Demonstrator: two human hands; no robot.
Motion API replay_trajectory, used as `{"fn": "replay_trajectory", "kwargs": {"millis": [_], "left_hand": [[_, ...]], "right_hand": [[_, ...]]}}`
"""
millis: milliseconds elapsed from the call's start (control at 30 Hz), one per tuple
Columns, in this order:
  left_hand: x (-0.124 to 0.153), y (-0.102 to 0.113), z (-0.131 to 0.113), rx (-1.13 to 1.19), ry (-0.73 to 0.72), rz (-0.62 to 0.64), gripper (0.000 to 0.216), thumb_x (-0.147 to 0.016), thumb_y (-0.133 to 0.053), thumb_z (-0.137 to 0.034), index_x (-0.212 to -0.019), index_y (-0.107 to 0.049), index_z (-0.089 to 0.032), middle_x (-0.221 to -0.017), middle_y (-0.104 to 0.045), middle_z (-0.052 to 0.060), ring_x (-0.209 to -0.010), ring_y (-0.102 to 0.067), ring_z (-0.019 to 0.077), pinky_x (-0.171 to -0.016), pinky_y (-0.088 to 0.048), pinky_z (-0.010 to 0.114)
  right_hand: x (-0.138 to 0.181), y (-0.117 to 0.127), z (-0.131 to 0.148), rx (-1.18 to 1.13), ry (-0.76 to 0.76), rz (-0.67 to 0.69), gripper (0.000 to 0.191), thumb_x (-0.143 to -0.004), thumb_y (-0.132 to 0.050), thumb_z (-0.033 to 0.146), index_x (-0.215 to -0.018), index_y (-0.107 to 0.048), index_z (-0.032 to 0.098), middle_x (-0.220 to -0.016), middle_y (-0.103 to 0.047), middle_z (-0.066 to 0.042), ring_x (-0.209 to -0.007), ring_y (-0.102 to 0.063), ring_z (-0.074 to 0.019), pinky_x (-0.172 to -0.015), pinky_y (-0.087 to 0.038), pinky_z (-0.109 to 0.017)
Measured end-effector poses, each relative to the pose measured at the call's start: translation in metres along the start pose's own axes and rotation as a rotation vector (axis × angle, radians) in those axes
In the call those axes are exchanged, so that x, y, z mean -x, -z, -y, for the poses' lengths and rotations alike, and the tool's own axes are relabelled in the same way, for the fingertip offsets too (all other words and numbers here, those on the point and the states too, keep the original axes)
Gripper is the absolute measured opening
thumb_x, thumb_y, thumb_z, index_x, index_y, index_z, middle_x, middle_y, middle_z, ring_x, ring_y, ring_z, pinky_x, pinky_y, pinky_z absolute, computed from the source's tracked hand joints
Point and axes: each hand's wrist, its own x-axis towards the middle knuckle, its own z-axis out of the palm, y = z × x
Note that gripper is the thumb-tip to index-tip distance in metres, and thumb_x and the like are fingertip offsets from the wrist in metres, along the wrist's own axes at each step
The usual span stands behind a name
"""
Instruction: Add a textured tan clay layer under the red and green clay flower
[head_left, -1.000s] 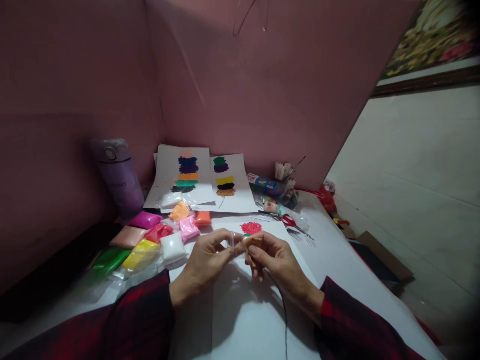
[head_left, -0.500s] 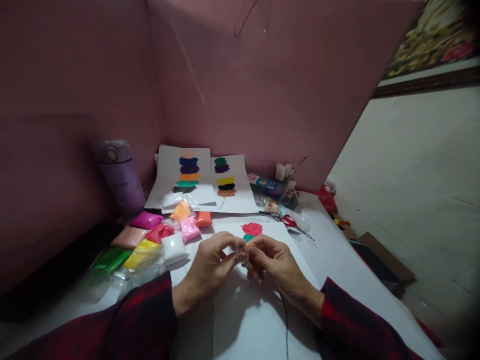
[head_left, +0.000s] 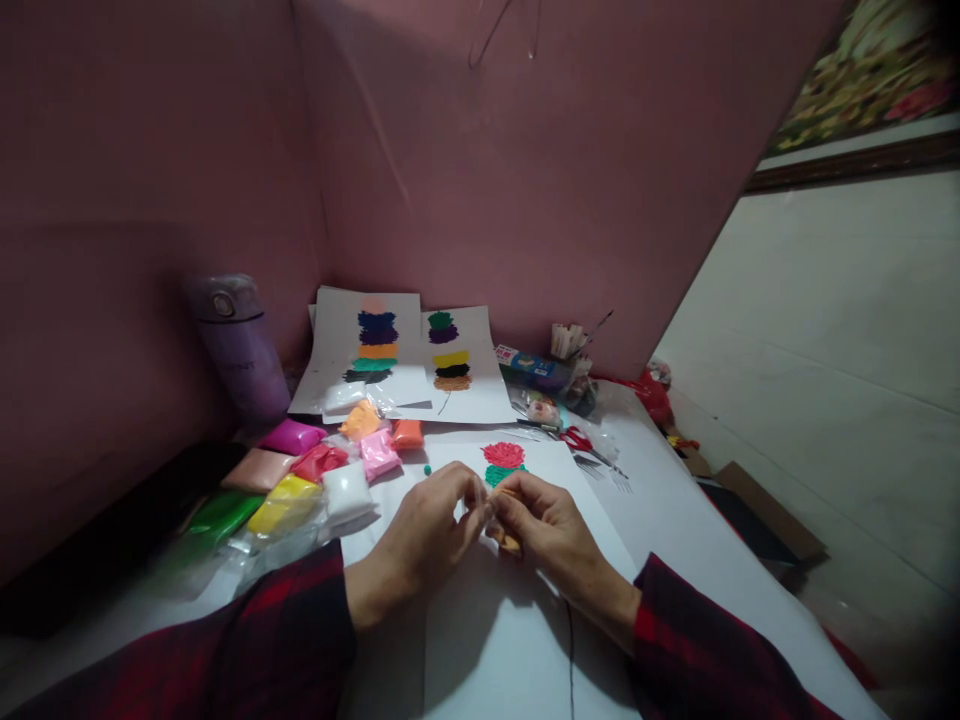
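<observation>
My left hand (head_left: 433,535) pinches a crinkled clear plastic bag (head_left: 484,505) between thumb and fingers. Against it, my right hand (head_left: 551,525) has its fingertips closed on the same bag. A light orange lump (head_left: 508,541), which looks like soft modelling clay, shows below my right fingers; how much of it is inside the plastic is unclear. Both hands are above a white paper sheet (head_left: 480,640). Just beyond the fingertips, that sheet carries a red textured patch (head_left: 503,455) and a green patch (head_left: 504,475). A tiny green ball (head_left: 427,469) lies beyond my left hand.
Several coloured clay packets (head_left: 285,505) lie at left, before a purple bottle (head_left: 244,350). Sheets with colour patches (head_left: 409,385) rest near the pink wall. Red-handled scissors (head_left: 577,439), small forks (head_left: 621,481) and a blue-labelled pack (head_left: 529,365) sit at back right. A dark cord (head_left: 571,650) crosses the front.
My fingers have shifted slightly on the bag, and more of the orange lump shows below them. More of the green patch and the tiny green ball are visible now.
</observation>
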Motion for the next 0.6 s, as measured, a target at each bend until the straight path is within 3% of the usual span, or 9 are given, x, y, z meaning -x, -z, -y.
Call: {"fn": "replay_trajectory", "kwargs": {"millis": [267, 400, 600], "left_hand": [[-0.010, 0.014, 0.003, 0.235, 0.041, 0.142, 0.012, -0.083, -0.055, -0.021, -0.072, -0.055, -0.016, -0.081, -0.061, 0.005, -0.073, -0.056, 0.0133, -0.061, -0.045, 0.023], [-0.011, 0.017, 0.003, 0.288, 0.016, 0.103, 0.011, -0.082, -0.060, -0.023, -0.075, -0.059, -0.015, -0.084, -0.062, 0.006, -0.077, -0.058, 0.0150, -0.068, -0.047, 0.027], [-0.009, 0.015, 0.004, 0.239, 0.008, 0.064, 0.014, -0.085, -0.055, -0.021, -0.088, -0.066, -0.014, -0.080, -0.064, 0.007, -0.071, -0.059, 0.0142, -0.059, -0.047, 0.024]], "right_hand": [[-0.005, 0.004, 0.001, 0.027, 0.021, -0.125, 0.032, -0.084, -0.062, 0.044, -0.071, -0.054, 0.016, -0.052, -0.051, 0.005, -0.043, -0.044, -0.0066, -0.042, -0.035, -0.019], [-0.006, 0.006, -0.001, -0.004, 0.035, -0.139, 0.032, -0.085, -0.060, 0.044, -0.071, -0.052, 0.016, -0.053, -0.054, 0.004, -0.042, -0.045, -0.0069, -0.041, -0.036, -0.019], [-0.004, 0.004, 0.002, -0.034, 0.033, -0.082, 0.033, -0.085, -0.060, 0.045, -0.071, -0.051, 0.017, -0.051, -0.054, 0.004, -0.041, -0.046, -0.0073, -0.040, -0.036, -0.019]]}}
